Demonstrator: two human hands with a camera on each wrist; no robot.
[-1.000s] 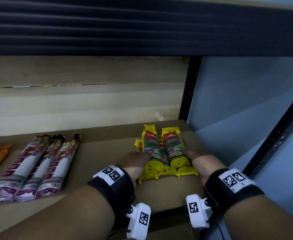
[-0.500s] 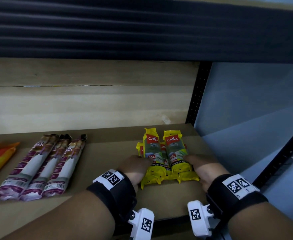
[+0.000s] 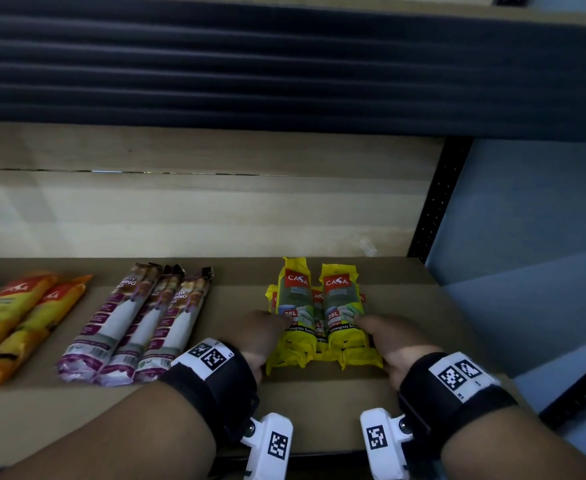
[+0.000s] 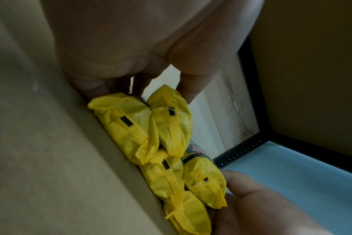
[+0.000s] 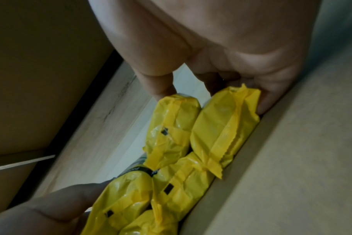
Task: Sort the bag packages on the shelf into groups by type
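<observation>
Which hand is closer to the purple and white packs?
Left. The left hand is on the yellow stack's near side, right beside the purple and white packs; the right hand is across the stack.

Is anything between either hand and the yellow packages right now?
Nothing visible. The left hand and right hand already press the stack of yellow packages from both sides on the shelf.

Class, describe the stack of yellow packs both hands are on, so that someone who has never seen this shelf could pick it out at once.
On the shelf board, look to the right end, near the black post. The yellow packs lie there stacked in two layers, between the left hand and right hand. They are shorter than the purple packs and orange packs lying to their left.
</observation>
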